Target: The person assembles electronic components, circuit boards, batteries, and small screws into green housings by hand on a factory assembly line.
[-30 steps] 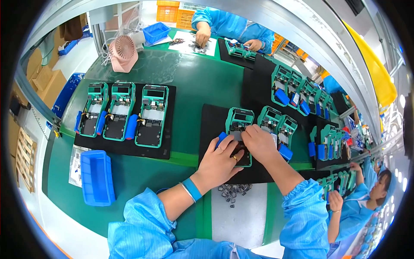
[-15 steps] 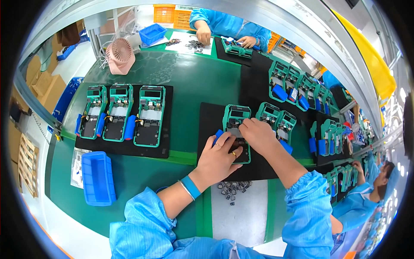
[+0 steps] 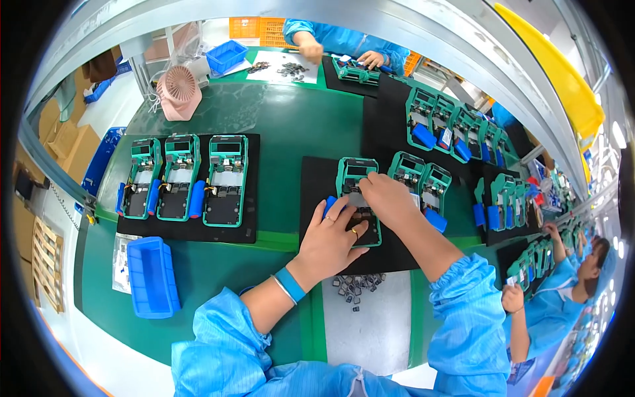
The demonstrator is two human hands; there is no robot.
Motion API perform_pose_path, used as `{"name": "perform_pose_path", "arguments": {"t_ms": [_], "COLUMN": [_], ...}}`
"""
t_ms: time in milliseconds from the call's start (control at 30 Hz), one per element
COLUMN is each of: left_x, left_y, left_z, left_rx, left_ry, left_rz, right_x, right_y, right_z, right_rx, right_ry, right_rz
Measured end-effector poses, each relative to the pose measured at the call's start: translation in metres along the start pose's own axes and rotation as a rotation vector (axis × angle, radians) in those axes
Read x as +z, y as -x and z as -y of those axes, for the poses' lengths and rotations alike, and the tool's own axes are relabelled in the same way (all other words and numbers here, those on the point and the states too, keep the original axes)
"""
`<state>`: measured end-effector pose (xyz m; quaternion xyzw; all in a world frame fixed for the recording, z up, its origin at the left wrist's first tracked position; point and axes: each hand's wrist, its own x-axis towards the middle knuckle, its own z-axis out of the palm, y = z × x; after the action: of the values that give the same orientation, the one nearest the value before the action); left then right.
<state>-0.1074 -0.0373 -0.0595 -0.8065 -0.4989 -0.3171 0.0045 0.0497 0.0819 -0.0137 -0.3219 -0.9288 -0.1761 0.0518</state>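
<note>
A green handheld-device housing [image 3: 358,169] with exposed inner parts lies on a black mat [image 3: 313,182] in front of me. My left hand [image 3: 331,246] rests across its lower part, fingers bent over the frame and holding it. Beside those fingers, at the housing's left edge, shows a blue cylindrical battery [image 3: 330,206]. My right hand [image 3: 389,200] reaches over the upper middle, fingertips pinched down on the inside; whatever they grip is hidden. To the right on the same mat are two similar housings [image 3: 434,188], with a blue battery [image 3: 434,220] by one.
Three open housings [image 3: 225,178] lie on another mat to the left. A blue bin [image 3: 152,278] sits nearer, and small dark parts [image 3: 357,286] lie scattered on a pale sheet. A pink fan [image 3: 179,92] stands far left. Co-workers' hands [image 3: 374,59] work across the table and at right.
My right hand has shifted slightly left and up along the housing, while my left hand stays nearly in place. At right, a co-worker's hand holding a small white thing has come into view.
</note>
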Motion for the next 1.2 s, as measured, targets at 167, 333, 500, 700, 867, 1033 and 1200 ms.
{"name": "perform_pose_path", "arguments": {"t_ms": [167,333,500,700,867,1033,1200], "left_x": [-0.004,-0.021,-0.018,-0.004,0.016,0.002,0.058], "left_y": [0.000,0.011,0.018,0.009,-0.003,-0.069,-0.120], "left_z": [0.006,0.017,0.023,0.032,0.027,-0.037,-0.052], "left_rx": [0.001,0.015,-0.128,-0.501,-0.485,0.025,0.035], "left_ry": [0.035,0.039,0.195,0.441,0.031,0.205,0.016], "left_rz": [-0.007,0.022,-0.047,-0.163,-0.445,-0.112,0.222], "right_x": [-0.020,-0.043,-0.036,-0.038,-0.038,-0.031,-0.034], "right_y": [0.029,0.122,0.175,0.175,0.177,0.192,0.188], "right_z": [0.014,0.060,0.109,0.127,0.138,0.134,0.123], "right_rx": [0.147,0.180,0.160,0.243,0.421,0.262,-0.065], "right_ry": [-0.227,-0.658,-0.798,-0.695,-0.743,-0.661,-0.511], "right_rz": [-0.267,-0.174,-0.026,0.025,0.125,-0.128,-0.083]}}
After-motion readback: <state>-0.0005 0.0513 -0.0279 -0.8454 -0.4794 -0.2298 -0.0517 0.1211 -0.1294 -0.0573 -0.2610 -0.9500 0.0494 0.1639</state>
